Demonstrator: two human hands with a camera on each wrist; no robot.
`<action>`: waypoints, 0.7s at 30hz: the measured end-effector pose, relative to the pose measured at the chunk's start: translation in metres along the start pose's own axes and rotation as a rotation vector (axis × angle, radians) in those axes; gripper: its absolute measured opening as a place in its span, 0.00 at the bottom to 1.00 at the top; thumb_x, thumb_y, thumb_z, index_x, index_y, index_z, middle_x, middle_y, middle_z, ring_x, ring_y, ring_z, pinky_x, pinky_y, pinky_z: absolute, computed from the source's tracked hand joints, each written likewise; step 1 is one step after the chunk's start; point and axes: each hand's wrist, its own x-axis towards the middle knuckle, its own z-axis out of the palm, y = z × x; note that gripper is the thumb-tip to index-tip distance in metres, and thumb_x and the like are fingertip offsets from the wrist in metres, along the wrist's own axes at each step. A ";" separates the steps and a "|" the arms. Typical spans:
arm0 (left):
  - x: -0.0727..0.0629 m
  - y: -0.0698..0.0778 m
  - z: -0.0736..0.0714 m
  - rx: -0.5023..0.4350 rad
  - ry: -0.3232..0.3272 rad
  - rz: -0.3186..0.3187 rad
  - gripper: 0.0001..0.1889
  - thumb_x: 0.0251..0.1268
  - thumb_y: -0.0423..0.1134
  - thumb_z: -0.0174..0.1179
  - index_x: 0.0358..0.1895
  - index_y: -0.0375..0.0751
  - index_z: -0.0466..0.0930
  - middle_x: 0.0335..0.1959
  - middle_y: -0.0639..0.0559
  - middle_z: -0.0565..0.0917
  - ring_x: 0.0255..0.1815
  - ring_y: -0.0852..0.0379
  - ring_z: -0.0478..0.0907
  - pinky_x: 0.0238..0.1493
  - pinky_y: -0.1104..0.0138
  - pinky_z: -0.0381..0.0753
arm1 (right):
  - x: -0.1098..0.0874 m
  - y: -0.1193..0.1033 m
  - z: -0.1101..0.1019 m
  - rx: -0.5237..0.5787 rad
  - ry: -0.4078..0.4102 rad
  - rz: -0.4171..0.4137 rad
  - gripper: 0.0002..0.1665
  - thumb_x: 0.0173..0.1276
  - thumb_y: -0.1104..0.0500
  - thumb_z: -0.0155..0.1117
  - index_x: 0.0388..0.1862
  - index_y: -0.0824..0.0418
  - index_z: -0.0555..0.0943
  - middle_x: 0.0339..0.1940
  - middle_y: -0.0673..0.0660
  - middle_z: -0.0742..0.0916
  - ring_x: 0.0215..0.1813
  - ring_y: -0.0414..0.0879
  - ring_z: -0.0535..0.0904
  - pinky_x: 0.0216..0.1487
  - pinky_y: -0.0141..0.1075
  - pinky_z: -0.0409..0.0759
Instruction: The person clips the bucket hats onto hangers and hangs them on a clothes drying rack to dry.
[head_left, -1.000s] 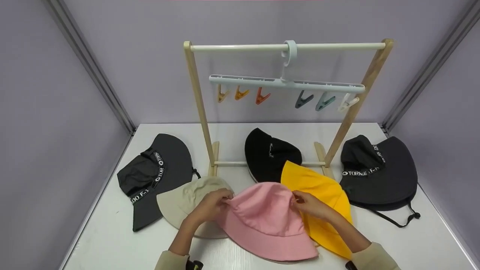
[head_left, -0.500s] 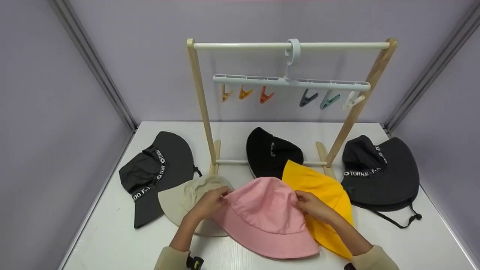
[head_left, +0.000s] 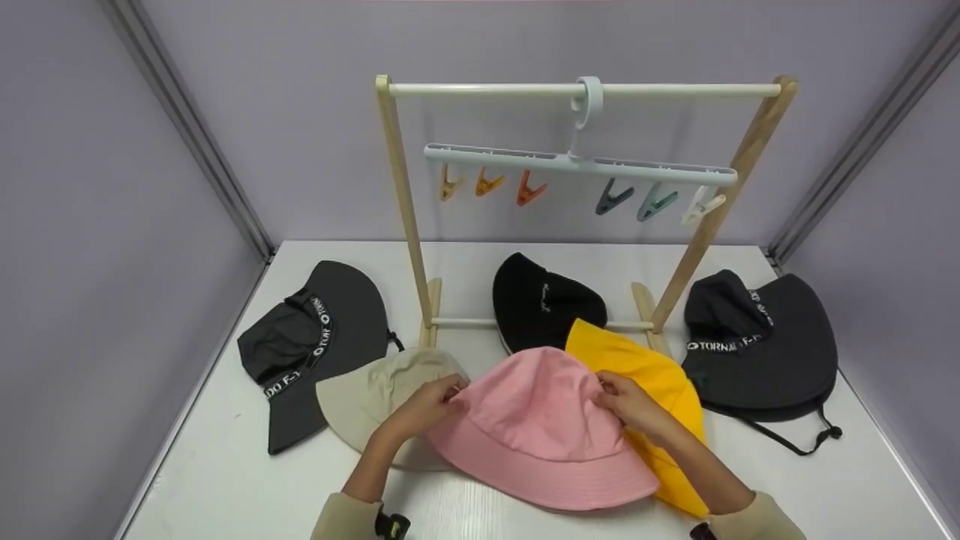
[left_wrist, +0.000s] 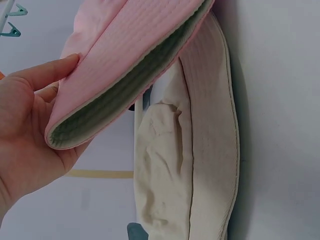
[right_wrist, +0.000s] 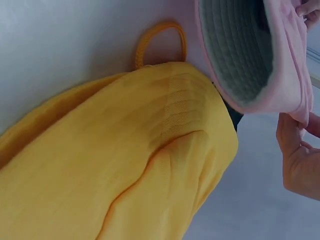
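Both hands hold a pink bucket hat by opposite sides of its crown, brim toward the person. The left hand pinches its left side; in the left wrist view the thumb lies on the pink cloth and the grey-green lining shows under the brim. On the other side, the right hand pinches a fold of the cloth, also seen in the right wrist view. A beige bucket hat lies under the left hand. Below the right hand is a yellow bucket hat with a cord loop. The pink hat overlaps both.
A wooden rack stands behind, with a pale blue hanger carrying several coloured clips, among them an orange clip. A black bucket hat lies at its base. Dark brimmed hats lie at left and right.
The pink hat has risen slightly, its right side shifting right and its front brim spreading wider. The right hand has moved a little up and right with it, still pinching.
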 end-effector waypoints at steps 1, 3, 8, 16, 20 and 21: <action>0.000 0.000 0.000 -0.015 -0.004 0.000 0.04 0.63 0.28 0.54 0.40 0.36 0.73 0.36 0.46 0.79 0.37 0.54 0.75 0.37 0.61 0.73 | -0.001 -0.002 -0.001 -0.011 -0.001 -0.005 0.13 0.70 0.64 0.50 0.48 0.72 0.70 0.33 0.57 0.75 0.33 0.47 0.71 0.33 0.33 0.72; 0.001 0.000 0.001 -0.042 -0.010 -0.005 0.04 0.63 0.29 0.54 0.39 0.36 0.72 0.33 0.48 0.78 0.33 0.56 0.73 0.34 0.64 0.71 | -0.002 -0.007 -0.002 -0.034 0.007 -0.017 0.12 0.70 0.64 0.50 0.48 0.72 0.70 0.35 0.58 0.76 0.35 0.48 0.72 0.35 0.34 0.73; 0.002 0.005 0.004 -0.081 -0.016 -0.012 0.03 0.62 0.28 0.53 0.38 0.35 0.70 0.24 0.54 0.72 0.26 0.62 0.65 0.28 0.69 0.65 | -0.004 -0.018 -0.006 -0.082 0.063 -0.067 0.13 0.70 0.65 0.50 0.48 0.73 0.71 0.37 0.58 0.77 0.39 0.48 0.72 0.40 0.33 0.72; 0.002 0.040 0.006 -0.152 -0.011 -0.031 0.05 0.64 0.25 0.48 0.41 0.26 0.67 0.28 0.45 0.74 0.30 0.56 0.68 0.33 0.66 0.68 | -0.010 -0.030 -0.010 -0.153 0.187 -0.121 0.16 0.71 0.63 0.52 0.51 0.74 0.70 0.42 0.61 0.80 0.45 0.51 0.74 0.47 0.34 0.72; 0.010 0.028 0.015 -0.136 0.002 -0.039 0.10 0.64 0.27 0.50 0.47 0.29 0.67 0.34 0.41 0.79 0.39 0.51 0.74 0.40 0.61 0.72 | -0.011 -0.032 -0.012 -0.137 0.206 -0.129 0.17 0.71 0.60 0.52 0.52 0.73 0.70 0.45 0.63 0.79 0.47 0.51 0.74 0.49 0.34 0.71; 0.012 0.023 0.019 -0.123 0.004 -0.039 0.11 0.63 0.28 0.51 0.48 0.30 0.68 0.36 0.42 0.80 0.40 0.51 0.75 0.41 0.61 0.73 | -0.012 -0.033 -0.013 -0.141 0.211 -0.133 0.17 0.71 0.60 0.52 0.51 0.72 0.70 0.45 0.63 0.79 0.47 0.51 0.74 0.49 0.34 0.71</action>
